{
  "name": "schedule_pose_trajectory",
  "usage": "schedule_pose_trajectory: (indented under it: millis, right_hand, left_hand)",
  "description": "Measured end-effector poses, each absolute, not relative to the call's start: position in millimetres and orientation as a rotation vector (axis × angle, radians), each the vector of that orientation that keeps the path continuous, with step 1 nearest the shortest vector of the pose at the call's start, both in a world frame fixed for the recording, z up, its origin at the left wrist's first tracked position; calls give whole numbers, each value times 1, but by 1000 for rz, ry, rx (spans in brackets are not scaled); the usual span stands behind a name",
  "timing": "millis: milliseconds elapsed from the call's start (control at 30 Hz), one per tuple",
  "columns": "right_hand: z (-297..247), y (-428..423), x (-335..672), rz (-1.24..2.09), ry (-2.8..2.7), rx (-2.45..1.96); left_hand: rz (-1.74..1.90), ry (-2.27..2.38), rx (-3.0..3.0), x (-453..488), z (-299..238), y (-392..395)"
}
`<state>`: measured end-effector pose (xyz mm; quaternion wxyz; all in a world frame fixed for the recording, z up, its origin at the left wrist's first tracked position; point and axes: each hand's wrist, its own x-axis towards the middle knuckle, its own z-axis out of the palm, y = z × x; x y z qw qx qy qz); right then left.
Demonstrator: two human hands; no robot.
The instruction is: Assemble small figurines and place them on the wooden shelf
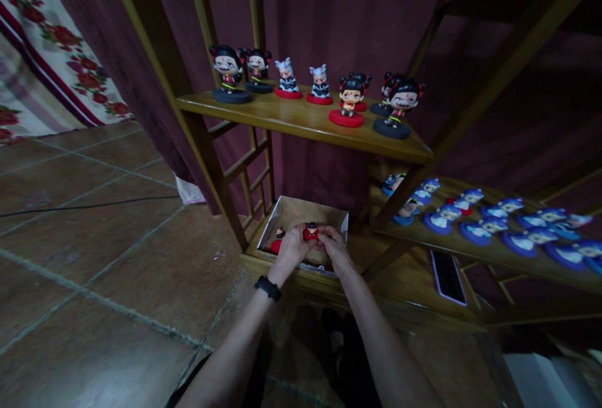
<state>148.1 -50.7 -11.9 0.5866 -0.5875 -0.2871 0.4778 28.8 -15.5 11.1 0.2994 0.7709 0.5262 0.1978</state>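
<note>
The person's two hands are together over the open box (320, 211), which stands on the lowest board (390, 270) of a wooden shelf unit. Between them is a small figurine (312, 230) with dark hair and red lower part. The left hand (295, 245) grasps it from the left side, and the right hand (332, 243) grasps it from the right with bent fingers. Whether this figurine touches the bottom of the box, I cannot tell. On the left wrist there is a black wristband (268, 288).

Inside the box, to the left of the left hand, is a second figurine (279, 232) above a red base, which the hand covers in part.

Higher and farther, the upper shelf (291, 115) carries a row of figures. At its left end are two black-haired figures (227, 69) on dark bases; in the middle, two pale-haired figures (320, 82) on red bases. Toward the right, a black-haired figure (351, 96) sits on a red base, with another partly hidden behind it. At the right end, two more are on dark bases.

On the right shelf (475, 248), many blue-haired figures (444, 217) are placed closely. Below them, a phone (448, 276) lies on the lowest board, near its right end.
</note>
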Motion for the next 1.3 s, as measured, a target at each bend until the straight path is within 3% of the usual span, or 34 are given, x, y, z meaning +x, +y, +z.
schedule_pose_trajectory:
  millis: [1300]
  right_hand:
    - [-11, -50, 147, 1115, -667, -1366]
  left_hand:
    - [514, 1418, 2050, 29, 19, -19]
